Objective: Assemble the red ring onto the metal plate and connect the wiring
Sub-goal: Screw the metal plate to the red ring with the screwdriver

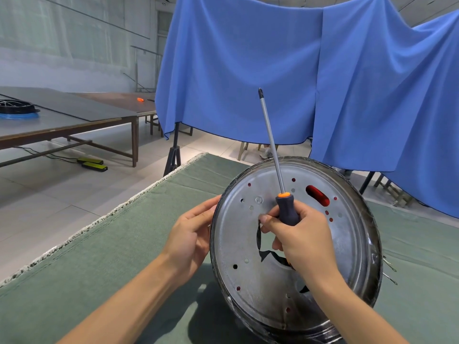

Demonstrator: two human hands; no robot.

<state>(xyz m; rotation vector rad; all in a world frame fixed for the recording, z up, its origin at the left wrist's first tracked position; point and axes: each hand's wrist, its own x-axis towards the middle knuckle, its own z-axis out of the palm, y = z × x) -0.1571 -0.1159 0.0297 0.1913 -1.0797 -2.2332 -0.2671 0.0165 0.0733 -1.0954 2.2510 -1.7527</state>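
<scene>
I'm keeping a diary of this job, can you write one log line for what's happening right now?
left hand: holds metal plate rim, tilted up | right hand: grips screwdriver, tip up | red shows through slot | wiring: unclear

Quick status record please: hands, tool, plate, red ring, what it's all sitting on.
left hand: grips plate's left rim
right hand: holds screwdriver by its handle, tip pointing up, away from plate
plate: tilted on edge, holed face toward camera
red ring: behind plate, red showing through the slot and small holes
wiring: not discernible
surface: green cloth
</scene>
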